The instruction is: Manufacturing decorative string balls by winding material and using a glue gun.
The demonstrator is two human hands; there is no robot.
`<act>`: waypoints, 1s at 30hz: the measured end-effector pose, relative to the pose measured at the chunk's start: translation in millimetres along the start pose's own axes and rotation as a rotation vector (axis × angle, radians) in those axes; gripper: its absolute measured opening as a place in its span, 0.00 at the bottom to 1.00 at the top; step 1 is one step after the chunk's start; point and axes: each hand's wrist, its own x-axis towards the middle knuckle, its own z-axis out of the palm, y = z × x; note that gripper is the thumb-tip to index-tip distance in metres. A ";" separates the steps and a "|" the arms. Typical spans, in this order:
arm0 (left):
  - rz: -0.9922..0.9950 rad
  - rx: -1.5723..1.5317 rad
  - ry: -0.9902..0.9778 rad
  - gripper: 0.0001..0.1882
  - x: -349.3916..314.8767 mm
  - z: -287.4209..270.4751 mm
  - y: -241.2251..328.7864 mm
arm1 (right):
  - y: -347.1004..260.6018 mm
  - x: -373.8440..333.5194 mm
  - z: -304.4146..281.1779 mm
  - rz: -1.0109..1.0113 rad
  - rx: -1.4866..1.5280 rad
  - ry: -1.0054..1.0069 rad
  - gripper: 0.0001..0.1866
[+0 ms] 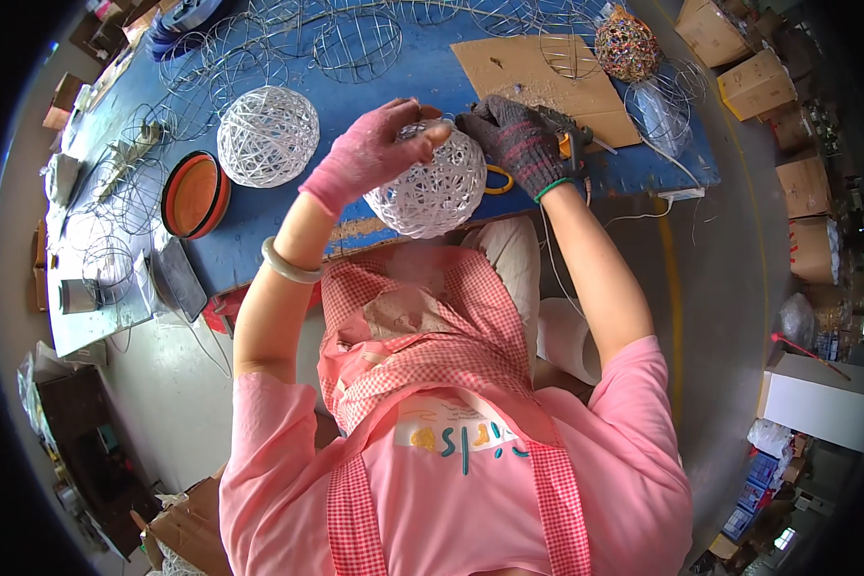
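Note:
A white ball of woven strands (430, 197) rests at the table's near edge in front of me. My left hand (379, 144), in a pink glove with bare fingertips, lies over its upper left side and grips it. At the ball's upper right is my right hand (520, 144), in a dark grey glove with pink stripes. Its fingers are curled in, and what they hold, if anything, is hidden. Yellow-handled scissors (498, 180) show partly between ball and right wrist. Just right of that hand sits a dark glue gun (568, 139) with an orange part.
Another white woven ball (269, 136) and an orange-red bowl (196, 195) stand on the blue table (418, 72) at left. Wire frames (357, 46) line the back. A cardboard sheet (538, 77), a multicoloured ball (628, 46) and a white cord (670, 163) lie at right.

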 end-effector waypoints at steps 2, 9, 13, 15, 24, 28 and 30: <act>0.069 0.332 0.182 0.25 8.7 10.5 0.6 | -2.6 -8.0 4.9 0.009 0.026 0.053 0.25; 0.067 0.627 0.199 0.17 18.2 15.7 21.9 | -8.1 -32.5 5.8 0.090 0.187 0.087 0.23; 0.061 0.643 0.219 0.15 10.7 29.3 28.0 | 2.6 -40.2 10.1 0.076 0.286 0.038 0.19; 0.100 0.647 0.218 0.15 9.5 34.6 19.7 | 25.8 -38.3 28.4 0.116 0.565 -0.011 0.16; 0.158 0.687 0.218 0.12 4.3 40.5 21.3 | 34.3 -54.0 38.8 0.166 1.048 -0.078 0.14; 0.232 0.722 0.284 0.09 2.1 34.1 15.8 | 28.1 -62.3 42.1 0.114 1.001 -0.108 0.13; 0.291 0.708 0.326 0.08 0.7 26.7 12.4 | 3.8 -73.6 32.8 0.081 0.973 -0.107 0.12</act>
